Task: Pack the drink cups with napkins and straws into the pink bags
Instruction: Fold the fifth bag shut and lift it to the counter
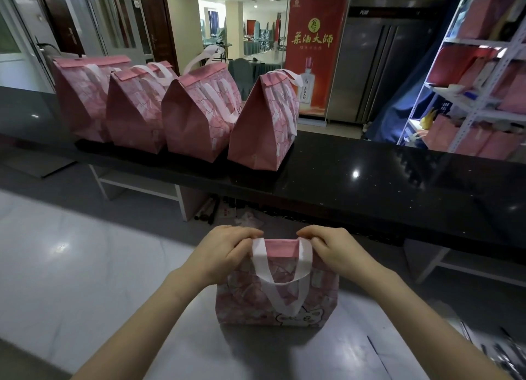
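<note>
A pink bag (277,300) stands upright on the pale bench (85,265) at about 6 o'clock, right in front of the person. It stands on its flat bottom, likely so it will not tip while its top is worked on. The left hand (227,251) is closed on the top edge of the bag at its 9 o'clock side, with the fingers curled over the rim. The right hand (327,251) is closed on the top edge at the 3 o'clock side in the same way. Both hands pinch the top, so I think they are folding the bag's mouth shut. One white handle (281,288) hangs down the front of the bag between the two hands. I cannot see any cups, napkins or straws; if they are in the bag, they are hidden. Four more pink bags (196,120) sit in a row on the dark shelf (370,180) at about 11 o'clock, with their tops folded over. They look done and put out of the way.
</note>
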{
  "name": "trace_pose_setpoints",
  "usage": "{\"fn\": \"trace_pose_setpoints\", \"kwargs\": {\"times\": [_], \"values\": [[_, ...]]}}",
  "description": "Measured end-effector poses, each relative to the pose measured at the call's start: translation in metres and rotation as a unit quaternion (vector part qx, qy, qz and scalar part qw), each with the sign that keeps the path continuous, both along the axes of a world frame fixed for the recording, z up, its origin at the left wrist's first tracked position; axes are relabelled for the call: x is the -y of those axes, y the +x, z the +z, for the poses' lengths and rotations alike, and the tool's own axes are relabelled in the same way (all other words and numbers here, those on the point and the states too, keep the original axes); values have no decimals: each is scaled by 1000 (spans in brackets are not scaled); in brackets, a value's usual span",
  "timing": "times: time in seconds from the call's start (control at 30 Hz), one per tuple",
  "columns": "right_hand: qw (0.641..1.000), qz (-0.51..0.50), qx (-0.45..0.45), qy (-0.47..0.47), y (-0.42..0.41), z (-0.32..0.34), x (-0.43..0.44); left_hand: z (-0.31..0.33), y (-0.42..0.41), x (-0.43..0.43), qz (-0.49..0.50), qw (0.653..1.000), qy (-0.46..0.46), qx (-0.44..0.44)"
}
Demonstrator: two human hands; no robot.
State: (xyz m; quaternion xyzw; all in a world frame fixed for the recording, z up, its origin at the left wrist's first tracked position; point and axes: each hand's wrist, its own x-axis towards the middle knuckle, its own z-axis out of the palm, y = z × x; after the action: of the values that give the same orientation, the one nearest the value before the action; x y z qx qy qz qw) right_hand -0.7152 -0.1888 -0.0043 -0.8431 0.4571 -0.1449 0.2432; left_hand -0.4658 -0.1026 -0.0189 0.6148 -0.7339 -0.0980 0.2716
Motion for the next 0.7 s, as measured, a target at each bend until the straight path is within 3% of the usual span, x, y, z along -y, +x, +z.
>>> {"fn": "trace_pose_setpoints", "kwargs": {"times": [0.13,0.4,0.7], "values": [[1000,19,-22,-4,3,-4,0,-7,-7,5,9,997,-46,65],[992,1,-47,-118,16,-14,-6,-18,-15,10,41,993,-83,79],[987,40,-107,-117,30,-6,-7,-11,-32,16,37,985,-77,152]]}}
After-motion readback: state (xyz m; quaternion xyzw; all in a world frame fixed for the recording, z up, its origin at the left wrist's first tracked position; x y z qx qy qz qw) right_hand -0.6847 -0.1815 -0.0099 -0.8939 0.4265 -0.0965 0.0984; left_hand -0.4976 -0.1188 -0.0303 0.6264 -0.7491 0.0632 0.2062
